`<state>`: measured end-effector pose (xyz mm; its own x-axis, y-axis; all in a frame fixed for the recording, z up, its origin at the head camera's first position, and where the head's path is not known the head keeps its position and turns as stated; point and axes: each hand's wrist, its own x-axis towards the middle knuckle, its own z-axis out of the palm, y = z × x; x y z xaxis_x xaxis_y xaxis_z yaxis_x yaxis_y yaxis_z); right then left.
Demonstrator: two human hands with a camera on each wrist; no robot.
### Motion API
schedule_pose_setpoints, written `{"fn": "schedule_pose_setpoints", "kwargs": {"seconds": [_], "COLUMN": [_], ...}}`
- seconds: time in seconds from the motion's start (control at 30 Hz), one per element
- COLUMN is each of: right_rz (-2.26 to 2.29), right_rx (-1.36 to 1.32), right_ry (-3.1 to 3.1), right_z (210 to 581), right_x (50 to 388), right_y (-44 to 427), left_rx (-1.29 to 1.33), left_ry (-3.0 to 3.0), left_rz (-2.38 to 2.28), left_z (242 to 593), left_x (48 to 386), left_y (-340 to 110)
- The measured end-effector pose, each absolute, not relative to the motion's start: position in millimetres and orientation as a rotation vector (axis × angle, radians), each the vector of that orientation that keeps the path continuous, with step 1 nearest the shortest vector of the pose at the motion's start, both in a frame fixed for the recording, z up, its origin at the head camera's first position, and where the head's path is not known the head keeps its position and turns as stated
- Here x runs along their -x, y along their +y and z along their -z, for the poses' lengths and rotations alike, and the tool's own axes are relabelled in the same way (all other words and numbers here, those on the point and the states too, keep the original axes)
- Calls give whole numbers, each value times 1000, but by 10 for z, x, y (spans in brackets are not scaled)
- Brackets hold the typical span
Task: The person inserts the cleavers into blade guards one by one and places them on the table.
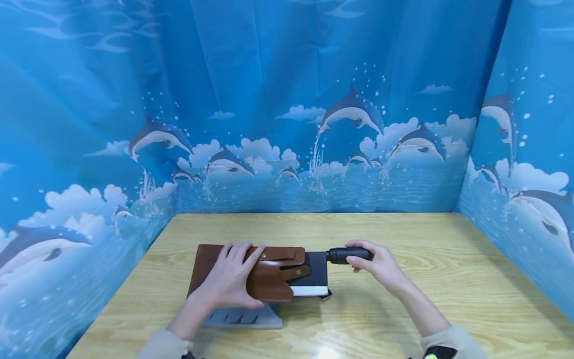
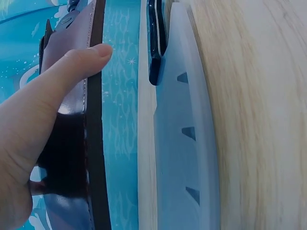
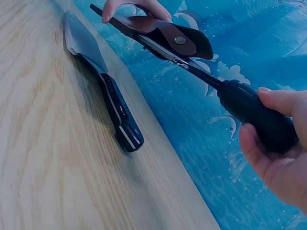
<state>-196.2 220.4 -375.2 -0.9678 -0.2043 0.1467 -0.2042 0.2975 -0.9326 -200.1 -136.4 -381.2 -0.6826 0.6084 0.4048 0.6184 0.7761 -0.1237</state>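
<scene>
A cleaver with a dark, bright-edged blade [image 1: 316,269] sits partly inside a brown leather sheath [image 1: 271,286] with snap straps. My left hand [image 1: 230,279] grips the sheath, fingers over its top and thumb along the near edge. With thumb and fingers, my right hand [image 1: 378,262] holds the cleaver's black handle [image 1: 349,255]. The right wrist view shows both held above the table. Below them lies a second knife, with a black riveted handle [image 3: 117,108] and a broad blade in a greyish translucent cover [image 2: 180,139] with triangular slots. The sheath hides part of this knife in the head view.
The pale wood-grain table [image 1: 403,309] carries the second knife near its front. Blue curtains [image 1: 287,99] printed with dolphins and clouds rise behind the table and on both sides.
</scene>
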Motion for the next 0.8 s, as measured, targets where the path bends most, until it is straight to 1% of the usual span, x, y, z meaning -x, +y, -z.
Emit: {"fn": "schedule_pose_setpoints", "kwargs": {"seconds": [0.8], "right_rz": [1842], "right_rx": [421], "right_ry": [2527], "right_z": [3731], "right_x": [1905], "right_y": [1983], "left_rx": [949], "left_ry": [-2490], "left_rz": [6], "left_z": [3797], "left_x": [1948], "left_y": [-1176]}}
